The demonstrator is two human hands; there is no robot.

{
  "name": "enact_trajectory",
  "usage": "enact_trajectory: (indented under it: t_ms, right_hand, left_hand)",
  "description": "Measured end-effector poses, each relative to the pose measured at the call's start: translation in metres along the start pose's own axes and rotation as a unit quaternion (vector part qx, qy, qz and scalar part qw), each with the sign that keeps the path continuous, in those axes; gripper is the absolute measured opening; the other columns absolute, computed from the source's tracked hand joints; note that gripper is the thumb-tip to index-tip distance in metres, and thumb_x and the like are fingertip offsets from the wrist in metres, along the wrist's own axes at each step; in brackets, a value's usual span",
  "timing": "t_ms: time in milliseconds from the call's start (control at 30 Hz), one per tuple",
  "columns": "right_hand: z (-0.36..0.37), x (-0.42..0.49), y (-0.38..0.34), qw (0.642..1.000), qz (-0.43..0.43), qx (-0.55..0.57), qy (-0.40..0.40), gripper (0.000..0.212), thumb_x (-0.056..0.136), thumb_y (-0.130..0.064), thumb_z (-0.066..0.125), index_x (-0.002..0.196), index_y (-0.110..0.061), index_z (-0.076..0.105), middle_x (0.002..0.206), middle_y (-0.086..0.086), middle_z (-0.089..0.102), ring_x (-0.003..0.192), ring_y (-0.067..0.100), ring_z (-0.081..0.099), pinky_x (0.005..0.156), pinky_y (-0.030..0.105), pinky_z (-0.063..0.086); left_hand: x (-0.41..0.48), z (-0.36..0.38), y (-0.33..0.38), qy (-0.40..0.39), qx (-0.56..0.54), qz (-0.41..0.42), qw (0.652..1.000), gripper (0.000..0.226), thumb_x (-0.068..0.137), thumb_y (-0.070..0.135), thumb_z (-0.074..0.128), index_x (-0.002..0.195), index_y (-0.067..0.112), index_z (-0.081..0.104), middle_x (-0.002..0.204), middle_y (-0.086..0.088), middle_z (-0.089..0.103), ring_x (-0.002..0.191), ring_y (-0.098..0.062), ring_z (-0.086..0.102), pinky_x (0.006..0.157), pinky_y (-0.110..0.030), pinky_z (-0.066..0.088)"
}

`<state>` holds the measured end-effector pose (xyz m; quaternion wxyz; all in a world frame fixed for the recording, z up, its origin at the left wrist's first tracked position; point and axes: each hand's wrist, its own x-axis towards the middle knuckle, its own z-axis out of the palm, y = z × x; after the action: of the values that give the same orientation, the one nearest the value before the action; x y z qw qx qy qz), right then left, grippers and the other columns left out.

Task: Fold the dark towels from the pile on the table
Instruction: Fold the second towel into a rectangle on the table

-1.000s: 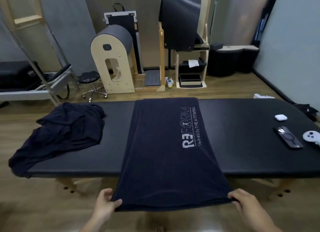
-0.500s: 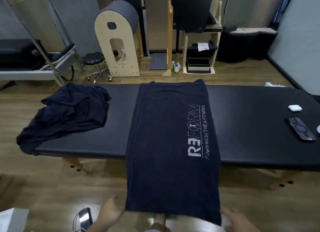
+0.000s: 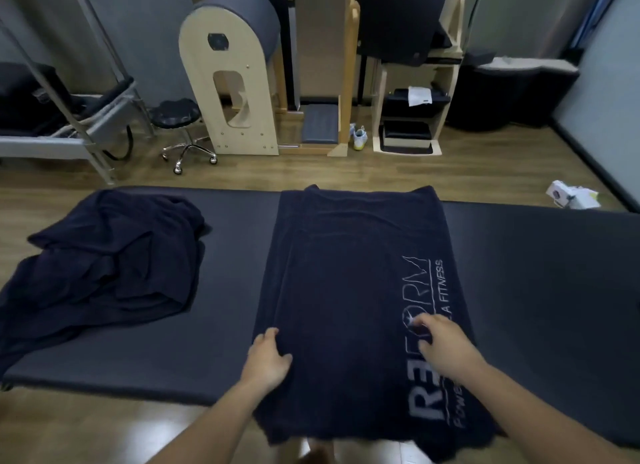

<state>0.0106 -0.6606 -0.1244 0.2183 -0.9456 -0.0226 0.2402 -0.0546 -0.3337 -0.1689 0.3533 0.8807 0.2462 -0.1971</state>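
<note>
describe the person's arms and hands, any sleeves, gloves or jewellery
The left hand and right hand wear no gloves. Both arms are bare down to the picture's bottom edge, with no sleeves in view. No watch, bracelet or ring shows, though the fingers are slightly blurred.

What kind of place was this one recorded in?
Most likely a Pilates or fitness studio: a wooden ladder barrel stands on the floor behind, a metal-framed apparatus sits at the left, and the dark towel spread on the padded table carries lettering that includes FITNESS.
</note>
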Motion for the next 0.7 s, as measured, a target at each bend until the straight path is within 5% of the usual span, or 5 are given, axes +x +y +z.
enact_trajectory:
  t_ms: [133,267,433,600,700]
  right_hand:
    - [0.005,0.075,-0.034,0.998,0.008,-0.022,-0.061,0.042,0.091,-0.016,0.055,0.132,-0.025,0.052,0.134,0.001,0.049,0.114,0.016,0.052,0.1,0.028,0.044]
    - [0.011,0.146,-0.079,0.995,-0.003,-0.008,-0.095,0.038,0.093,-0.021,0.055,0.131,-0.027,0.051,0.131,-0.002,0.048,0.111,0.014,0.052,0.097,0.027,0.046]
    - [0.014,0.216,-0.128,0.994,-0.035,0.013,-0.098,0.038,0.094,-0.024,0.055,0.131,-0.028,0.051,0.126,-0.006,0.048,0.11,0.012,0.053,0.096,0.028,0.048]
    - [0.006,0.272,-0.159,0.994,-0.067,0.031,-0.084,0.039,0.094,-0.024,0.057,0.132,-0.029,0.052,0.127,-0.008,0.048,0.113,0.011,0.052,0.097,0.029,0.048]
    - [-0.002,0.293,-0.162,0.993,-0.089,0.036,-0.075,0.041,0.094,-0.024,0.057,0.134,-0.028,0.052,0.129,-0.008,0.049,0.115,0.011,0.052,0.099,0.027,0.046]
  left_hand:
    - [0.068,-0.009,0.025,0.029,-0.019,-0.034,0.999,0.06,0.095,0.025,0.061,0.147,0.016,0.033,0.138,-0.006,0.044,0.123,-0.022,0.049,0.1,-0.035,0.047]
    - [0.134,-0.021,0.062,0.014,-0.062,-0.019,0.998,0.052,0.096,0.023,0.06,0.143,0.017,0.039,0.131,-0.005,0.055,0.111,-0.018,0.056,0.089,-0.027,0.05]
    - [0.211,-0.037,0.108,0.028,-0.139,-0.012,0.99,0.022,0.095,0.024,0.061,0.115,0.017,0.056,0.109,0.002,0.066,0.08,-0.003,0.058,0.061,-0.016,0.046]
    - [0.279,-0.049,0.138,0.011,-0.215,-0.017,0.976,0.035,0.088,0.033,0.069,0.119,0.016,0.063,0.113,0.002,0.067,0.099,-0.014,0.064,0.088,-0.033,0.055]
    - [0.312,-0.055,0.157,0.019,-0.225,-0.018,0.974,0.03,0.087,0.035,0.07,0.108,0.013,0.067,0.105,0.001,0.069,0.094,-0.017,0.066,0.083,-0.033,0.055]
